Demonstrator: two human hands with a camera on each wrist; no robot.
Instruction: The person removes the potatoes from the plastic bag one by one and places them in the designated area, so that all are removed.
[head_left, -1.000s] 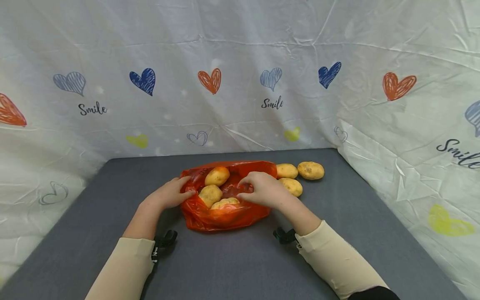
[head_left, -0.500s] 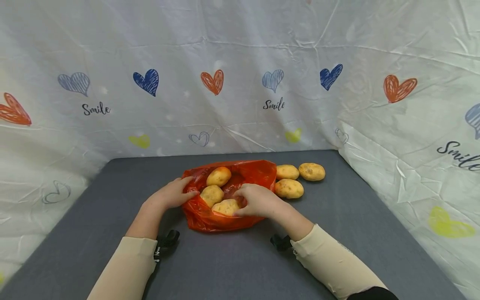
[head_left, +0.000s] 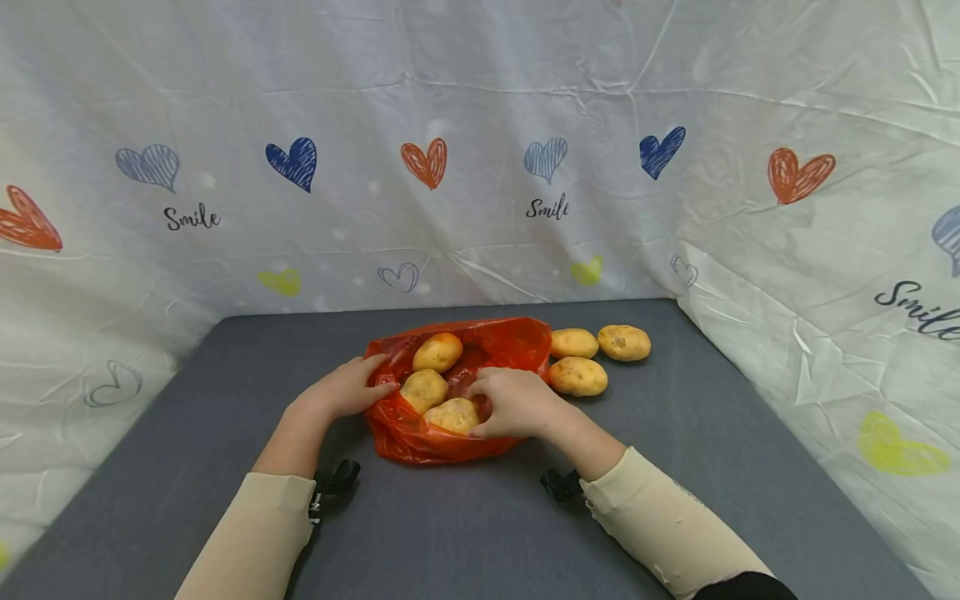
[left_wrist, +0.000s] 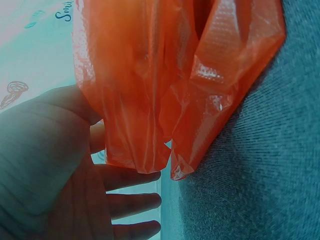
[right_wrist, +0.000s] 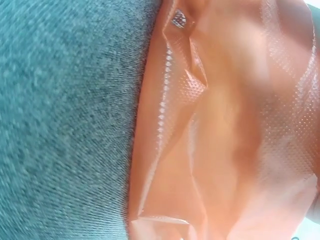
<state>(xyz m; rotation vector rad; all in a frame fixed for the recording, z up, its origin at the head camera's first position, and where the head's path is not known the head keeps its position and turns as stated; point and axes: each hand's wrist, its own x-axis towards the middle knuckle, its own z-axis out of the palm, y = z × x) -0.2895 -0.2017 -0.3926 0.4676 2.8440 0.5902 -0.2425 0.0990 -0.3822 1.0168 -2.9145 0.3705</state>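
An orange-red plastic bag (head_left: pixel 442 450) lies on its side on the table, mouth toward me. Inside sit three visible potatoes: one at the back (head_left: pixel 437 352), a middle potato (head_left: pixel 423 391) and a front potato (head_left: pixel 452 415). At the bag's left edge, my left hand (head_left: pixel 341 390) pinches the plastic between thumb and forefinger; in the left wrist view its other fingers (left_wrist: pixel 135 202) extend straight below the bag. My right hand (head_left: pixel 517 402) reaches into the mouth, thumb and fingers around the front potato's right end. Bag plastic (right_wrist: pixel 225 125) fills much of the right wrist view and hides the fingers.
Three more potatoes lie right of the bag: a rear one (head_left: pixel 574 342), a near one (head_left: pixel 578 377) and a far-right one (head_left: pixel 624 342). They rest on a dark grey table (head_left: pixel 450 533). A white sheet with printed hearts (head_left: pixel 480 92) hangs behind and at the sides.
Over the last second my right hand has come down and nearer to me inside the bag, closing around the front potato. My left hand has stayed at the bag's left edge.
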